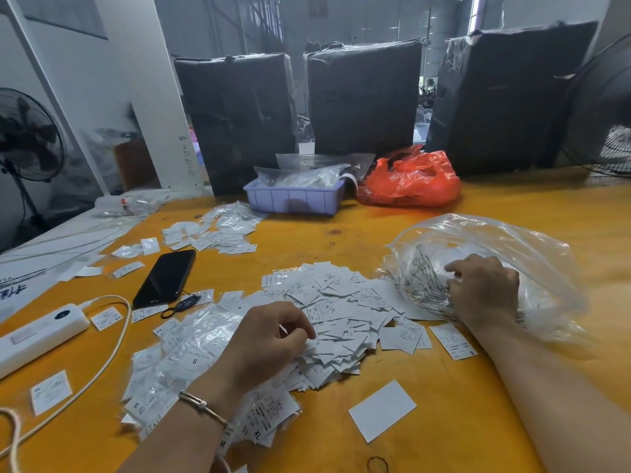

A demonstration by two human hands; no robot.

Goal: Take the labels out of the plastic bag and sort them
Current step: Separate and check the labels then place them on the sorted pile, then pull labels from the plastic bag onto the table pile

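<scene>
Two bare hands work over a yellow-orange table [512, 213]. Right hand [485, 288] sits inside the mouth of a clear plastic bag [505, 240] lying on the table at right; fingers curl down among the printed labels in the bag, but whether they pinch any cannot be told. Left hand [269, 339], thin bracelet [201, 404] at the wrist, rests at the near-left edge of a big loose pile of white labels [341, 305] mid-table, thumb and fingers pinching together on a label or two at the pile's edge. Size letters S, M, XL readable on some. Small clear packets of labels [177, 367] lie heaped left of and under the left wrist; another scatter of packets [218, 230] farther back. One blank white card [382, 409] lies alone near the front edge, a single S label [454, 341] beside the right forearm, a black rubber band [377, 465] at the bottom edge. Black phone [165, 278] face up left of the pile, white power bank [41, 331] with cable further left. At the back: lavender plastic tray [293, 199] holding bagged stock, crumpled red plastic bag [409, 180] just beside it, three black-wrapped bundles [362, 97] standing upright behind. Fans at both sides: left fan [27, 138], right fan [604, 107].
</scene>
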